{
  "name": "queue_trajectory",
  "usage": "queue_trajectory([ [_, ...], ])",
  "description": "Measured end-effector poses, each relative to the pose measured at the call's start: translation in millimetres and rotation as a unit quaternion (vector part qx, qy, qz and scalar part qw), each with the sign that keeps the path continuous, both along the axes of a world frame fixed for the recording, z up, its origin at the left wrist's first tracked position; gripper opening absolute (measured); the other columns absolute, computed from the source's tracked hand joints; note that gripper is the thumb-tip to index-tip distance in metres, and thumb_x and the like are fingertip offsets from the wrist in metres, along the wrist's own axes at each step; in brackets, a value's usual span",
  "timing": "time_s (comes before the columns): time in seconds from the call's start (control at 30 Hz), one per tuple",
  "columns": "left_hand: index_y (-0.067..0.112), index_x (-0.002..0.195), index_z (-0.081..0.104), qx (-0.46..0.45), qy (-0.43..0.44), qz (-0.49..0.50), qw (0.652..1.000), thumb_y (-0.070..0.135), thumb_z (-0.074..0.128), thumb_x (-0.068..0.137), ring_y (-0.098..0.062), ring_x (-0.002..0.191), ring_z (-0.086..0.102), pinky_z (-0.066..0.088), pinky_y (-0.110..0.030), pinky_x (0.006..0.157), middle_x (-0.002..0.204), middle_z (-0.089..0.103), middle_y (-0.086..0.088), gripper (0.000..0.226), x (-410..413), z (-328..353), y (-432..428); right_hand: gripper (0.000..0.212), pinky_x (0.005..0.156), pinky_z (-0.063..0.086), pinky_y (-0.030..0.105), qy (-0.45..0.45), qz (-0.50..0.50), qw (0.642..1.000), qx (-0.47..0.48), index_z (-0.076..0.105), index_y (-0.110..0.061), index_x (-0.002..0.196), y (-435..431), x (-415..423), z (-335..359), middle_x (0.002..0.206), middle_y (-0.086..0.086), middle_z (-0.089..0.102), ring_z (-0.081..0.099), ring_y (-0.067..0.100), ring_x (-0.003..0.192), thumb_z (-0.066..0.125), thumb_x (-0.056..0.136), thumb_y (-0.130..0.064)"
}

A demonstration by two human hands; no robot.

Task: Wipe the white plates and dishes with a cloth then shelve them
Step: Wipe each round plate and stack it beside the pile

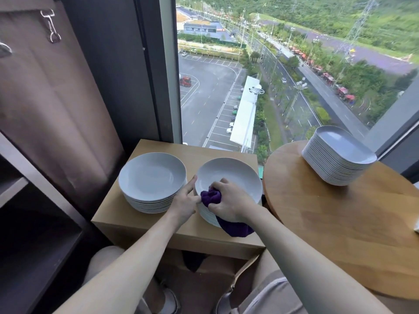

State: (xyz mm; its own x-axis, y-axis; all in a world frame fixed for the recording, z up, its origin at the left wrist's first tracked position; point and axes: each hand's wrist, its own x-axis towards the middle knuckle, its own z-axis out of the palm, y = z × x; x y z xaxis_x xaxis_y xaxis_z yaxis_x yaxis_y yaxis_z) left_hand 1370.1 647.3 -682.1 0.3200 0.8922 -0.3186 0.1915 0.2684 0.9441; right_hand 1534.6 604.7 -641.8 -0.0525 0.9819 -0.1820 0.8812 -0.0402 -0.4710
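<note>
My right hand [226,200] grips the purple cloth [210,197] on the top plate [231,171] of the right stack [207,215] on the square counter [140,220]. My left hand [184,201] is open, fingers [192,181] steadying its rim. Glazed china (slick, brittle, I judge): lift by opposite rims.

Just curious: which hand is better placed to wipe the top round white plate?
Right: the right hand grips the purple cloth on the round white plate; the left hand merely touches its rim.

High-rise room, window [249,64], stacked plates [152,175]
</note>
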Motion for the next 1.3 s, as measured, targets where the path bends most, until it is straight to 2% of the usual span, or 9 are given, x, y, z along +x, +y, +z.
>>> queue_trajectory([
  [0.07,0.032,0.159,0.038,0.025,0.029,0.02,0.999,0.008,0.064,0.097,-0.013,0.123,0.056,0.055,-0.025,0.089,0.15,0.052,0.009,0.072,1,1,1,0.044,0.09,0.046,0.038,-0.052,0.017,0.999,-0.002,0.059,-0.026,0.123,-5,8,4,0.111,-0.004,0.05,0.045,0.018,0.103,0.059,0.085,-0.049],
  [0.13,0.03,0.158,0.041,0.064,0.08,0.034,0.994,0.013,0.068,0.095,-0.017,0.122,0.057,0.051,-0.033,0.097,0.147,0.052,-0.001,0.071,3,-1,0,0.046,0.091,0.043,0.036,-0.096,0.013,0.995,0.015,0.058,-0.027,0.124,-12,16,6,0.113,-0.004,0.051,0.045,0.019,0.107,0.059,0.084,-0.05],
  [0.33,0.005,0.135,0.051,0.082,0.238,0.085,0.964,0.029,0.071,0.086,-0.019,0.09,0.059,0.045,-0.03,0.072,0.109,0.063,-0.005,0.058,15,6,-7,0.056,0.096,0.042,0.035,-0.117,-0.082,0.982,0.121,0.056,-0.028,0.126,-35,29,-7,0.125,-0.004,0.052,0.046,0.022,0.117,0.058,0.077,-0.055],
  [0.47,-0.007,0.118,0.064,0.035,0.245,0.07,0.966,0.036,0.06,0.083,-0.02,0.063,0.06,0.047,-0.029,0.062,0.066,0.065,-0.002,0.055,17,11,-6,0.057,0.096,0.042,0.035,-0.101,-0.119,0.977,0.147,0.058,-0.027,0.127,-42,25,-10,0.126,-0.003,0.052,0.047,0.023,0.119,0.059,0.077,-0.053],
  [0.53,0.004,0.089,0.066,0.032,0.252,0.053,0.966,0.029,0.061,0.091,-0.024,0.064,0.061,0.048,-0.031,0.062,0.067,0.065,-0.005,0.026,16,19,-5,0.058,0.098,0.04,0.035,-0.086,-0.134,0.975,0.154,0.058,-0.027,0.127,-46,23,-9,0.125,-0.003,0.053,0.046,0.022,0.12,0.059,0.076,-0.053],
  [0.6,0.008,0.079,0.063,0.028,0.25,0.042,0.967,0.026,0.06,0.093,-0.022,0.062,0.066,0.05,-0.029,0.057,0.073,0.068,-0.006,0.024,15,22,-2,0.055,0.099,0.038,0.034,-0.066,-0.152,0.974,0.156,0.058,-0.027,0.127,-50,23,-9,0.124,-0.003,0.052,0.045,0.022,0.119,0.062,0.077,-0.051],
  [0.83,0.008,0.082,0.06,0.011,0.232,0.039,0.972,0.024,0.057,0.094,-0.016,0.044,0.064,0.044,-0.022,0.043,0.073,0.068,-0.005,0.02,18,29,0,0.052,0.099,0.043,0.037,0.01,-0.203,0.967,0.154,0.058,-0.028,0.126,-68,24,-9,0.119,-0.006,0.051,0.048,0.019,0.113,0.063,0.079,-0.048],
  [1.07,0.005,0.091,0.062,-0.003,0.192,0.043,0.98,0.021,0.052,0.099,-0.018,0.046,0.061,0.046,-0.023,0.042,0.072,0.069,-0.011,0.02,21,38,4,0.053,0.097,0.042,0.034,0.035,-0.211,0.964,0.158,0.058,-0.029,0.125,-72,20,-4,0.119,-0.006,0.051,0.047,0.019,0.113,0.061,0.076,-0.049],
  [1.3,0.009,0.091,0.043,-0.026,0.057,0.098,0.993,0.002,0.065,0.091,-0.04,0.086,0.075,0.063,-0.04,0.055,0.111,0.063,-0.024,0.023,23,56,11,0.055,0.1,0.045,0.038,0.061,-0.214,0.957,0.186,0.061,-0.028,0.121,-70,13,5,0.115,-0.007,0.052,0.05,0.021,0.109,0.055,0.071,-0.052],
])
